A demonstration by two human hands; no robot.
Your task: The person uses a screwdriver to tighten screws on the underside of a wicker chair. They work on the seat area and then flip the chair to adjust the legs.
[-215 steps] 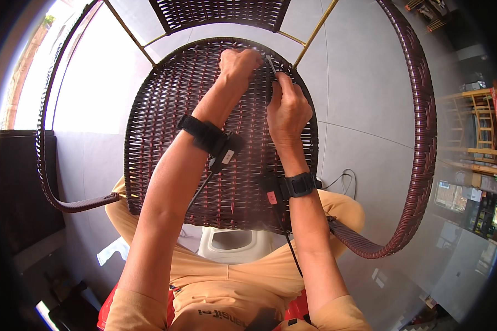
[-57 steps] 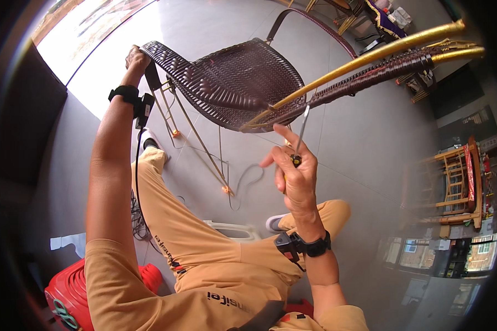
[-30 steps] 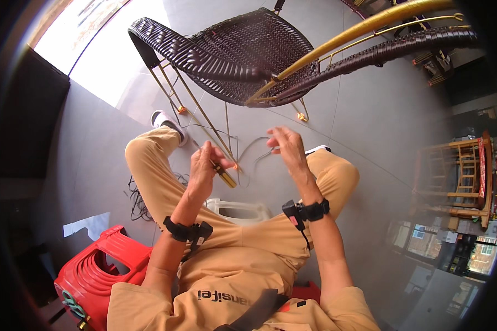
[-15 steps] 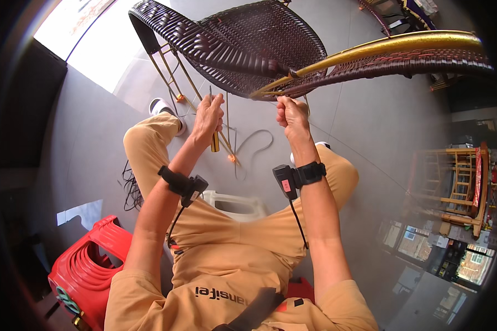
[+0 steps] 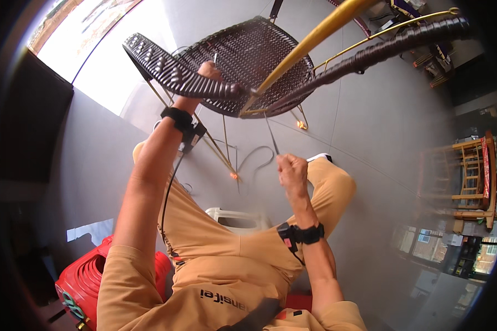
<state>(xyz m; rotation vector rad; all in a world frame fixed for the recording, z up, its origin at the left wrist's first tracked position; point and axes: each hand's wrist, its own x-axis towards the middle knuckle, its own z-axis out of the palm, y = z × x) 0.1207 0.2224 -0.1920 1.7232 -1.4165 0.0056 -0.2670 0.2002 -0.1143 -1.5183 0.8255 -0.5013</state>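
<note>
A dark brown woven wicker chair [image 5: 248,52] with a gold metal frame [image 5: 309,41] stands tilted before me. My left hand [image 5: 209,71] reaches past its curved armrest [image 5: 176,77], over the woven surface. It is closed on a slim pointed tool [image 5: 215,57], of which only a short bright piece shows; the armrest covers part of my wrist. My right hand [image 5: 292,170] is in a fist, below and to the right of the chair's near edge. From it a flat dark strip [image 5: 271,135] runs taut up to that edge.
A loose strip [image 5: 259,151] curls on the grey floor between the chair legs. Stacked red plastic stools [image 5: 85,276] stand at the lower left. A pale stool [image 5: 237,218] shows between my knees. Wooden frames [image 5: 475,182] are at the far right.
My right hand has pulled down, away from the chair, drawing the strip out. The left hand has moved up past the armrest with the tool. The chair has shifted and turned somewhat.
</note>
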